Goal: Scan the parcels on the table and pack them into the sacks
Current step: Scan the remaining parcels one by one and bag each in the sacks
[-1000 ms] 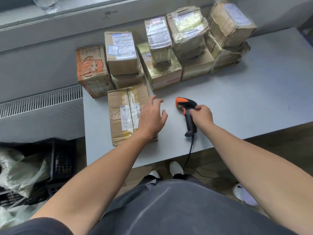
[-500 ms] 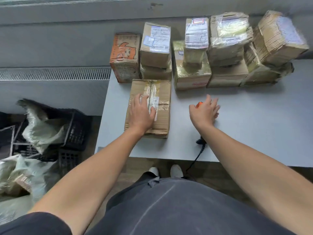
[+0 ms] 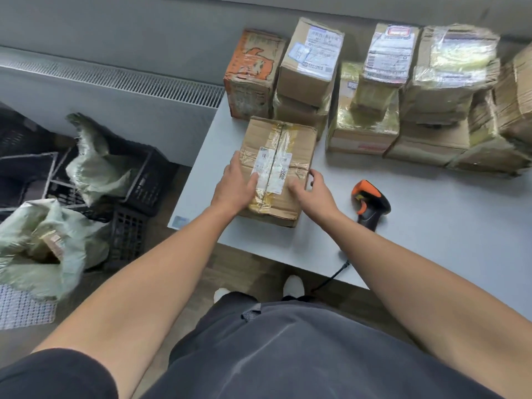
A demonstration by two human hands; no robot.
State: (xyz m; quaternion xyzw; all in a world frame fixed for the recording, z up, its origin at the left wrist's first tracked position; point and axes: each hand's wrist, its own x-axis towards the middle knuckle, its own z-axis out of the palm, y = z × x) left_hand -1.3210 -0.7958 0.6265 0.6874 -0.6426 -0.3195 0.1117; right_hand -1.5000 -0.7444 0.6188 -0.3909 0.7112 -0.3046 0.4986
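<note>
The right grip point(image 3: 312, 191) has come off the scanner point(image 3: 371, 203) since half a second ago and crossed over to the parcel point(image 3: 276, 168), which the left grip point(image 3: 236, 187) was already touching. The scanner, orange at the head and black at the handle, now lies let go on the grey counter point(image 3: 431, 226), just to the right of the right grip and apart from it, with its cable point(image 3: 331, 277) dropping over the near edge. The parcel is a taped brown carton with a white label across its top, lying flat near the counter's left end, just in front of the stack of parcels point(image 3: 374, 96) along the back. The left grip rests flat on the carton's top at its left side, fingers laid out fairly straight and closing on nothing. The right grip has taken hold of the carton's near right edge, thumb on top and fingers curled round the side. From where I stand the carton still looks to be sitting on the counter, though I cannot tell for sure. Down on the floor to the left, two pale green woven sacks point(image 3: 95, 162) slump open among black plastic crates point(image 3: 144, 180); something brown shows inside the nearer one. A radiator grille point(image 3: 115, 79) runs along the wall behind them.
</note>
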